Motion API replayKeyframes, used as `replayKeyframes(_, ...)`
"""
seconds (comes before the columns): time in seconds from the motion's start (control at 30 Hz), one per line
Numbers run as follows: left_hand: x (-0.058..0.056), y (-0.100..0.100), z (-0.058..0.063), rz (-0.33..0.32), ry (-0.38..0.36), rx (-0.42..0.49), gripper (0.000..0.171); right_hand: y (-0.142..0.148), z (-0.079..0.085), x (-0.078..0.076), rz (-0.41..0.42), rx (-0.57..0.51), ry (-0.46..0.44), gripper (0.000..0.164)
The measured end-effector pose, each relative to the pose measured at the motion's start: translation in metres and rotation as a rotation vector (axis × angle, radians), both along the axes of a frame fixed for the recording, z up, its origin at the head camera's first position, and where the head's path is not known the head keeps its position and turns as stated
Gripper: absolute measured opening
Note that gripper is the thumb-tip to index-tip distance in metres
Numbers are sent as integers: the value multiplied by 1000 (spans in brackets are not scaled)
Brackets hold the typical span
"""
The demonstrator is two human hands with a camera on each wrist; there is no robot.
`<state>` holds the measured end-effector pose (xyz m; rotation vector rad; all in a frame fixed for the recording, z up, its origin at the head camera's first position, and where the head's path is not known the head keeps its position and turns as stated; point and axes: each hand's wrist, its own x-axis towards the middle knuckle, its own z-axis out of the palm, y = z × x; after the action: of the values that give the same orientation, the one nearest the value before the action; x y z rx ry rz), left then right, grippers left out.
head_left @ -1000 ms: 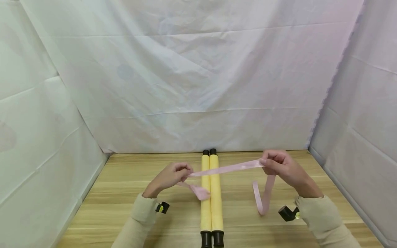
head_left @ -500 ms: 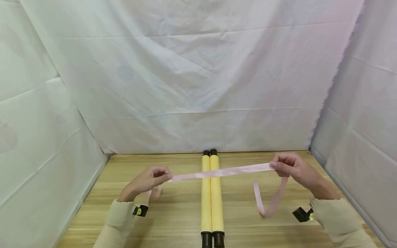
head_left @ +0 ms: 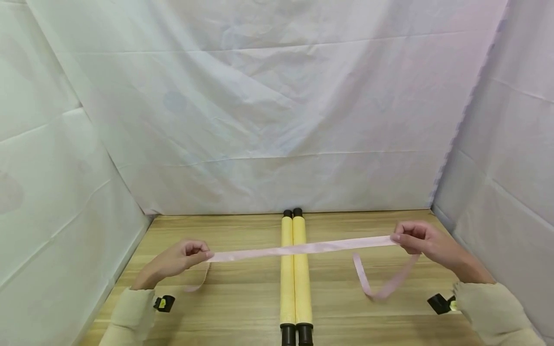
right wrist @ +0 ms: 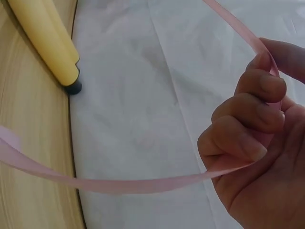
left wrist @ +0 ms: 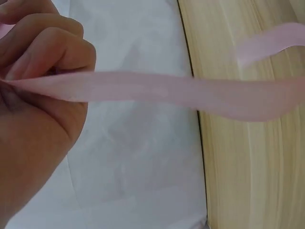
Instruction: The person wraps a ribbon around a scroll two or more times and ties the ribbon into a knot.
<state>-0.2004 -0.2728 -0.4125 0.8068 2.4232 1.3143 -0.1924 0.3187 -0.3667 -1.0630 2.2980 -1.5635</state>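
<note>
A pink ribbon (head_left: pixel 303 248) stretches nearly straight between my two hands, above two yellow rolls (head_left: pixel 296 288) with black ends that lie side by side on the table. My left hand (head_left: pixel 177 258) pinches the ribbon between thumb and curled fingers; a loose tail hangs below it, also seen as a ribbon tail (left wrist: pixel 143 88) in the left wrist view. On the other side my right hand (head_left: pixel 426 242) pinches the ribbon, and the right wrist view shows the curled fingers (right wrist: pixel 238 129) with the ribbon running through the palm. From there a slack length droops to the tabletop right of the rolls.
The wooden table (head_left: pixel 242 307) has white cloth (head_left: pixel 277 120) hanging along its back and at both sides. The far ends of the rolls lie close to the back cloth. Small black cameras (head_left: pixel 164 303) are worn on both wrists.
My hands have moved apart, left hand to the left and right hand to the right, both slightly lower. The ribbon span between them has lengthened. The rolls have stayed in place.
</note>
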Motion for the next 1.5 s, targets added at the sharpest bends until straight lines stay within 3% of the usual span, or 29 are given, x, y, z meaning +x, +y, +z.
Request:
replayKeyframes(0.27, -1, -22, -6, 56, -6, -23, 25, 20, -6, -1, -29, 58, -57, 21)
replayKeyframes(0.53, 0, -46, -9, 134, -10, -115, 28, 48, -16, -5, -118, 159, -88, 23)
replayKeyframes(0.9, -6, -70, -11, 222, -9, -170, 27, 72, -19, -7, -246, 253, -152, 24)
replayKeyframes(1.17, -11, -84, -22, 312, -10, -236, 31, 91, -20, -12, -250, 328, -168, 24)
replayKeyframes(1.5, -14, -101, -35, 371, -61, -275, 40, 122, -38, -22, -299, 404, -244, 30)
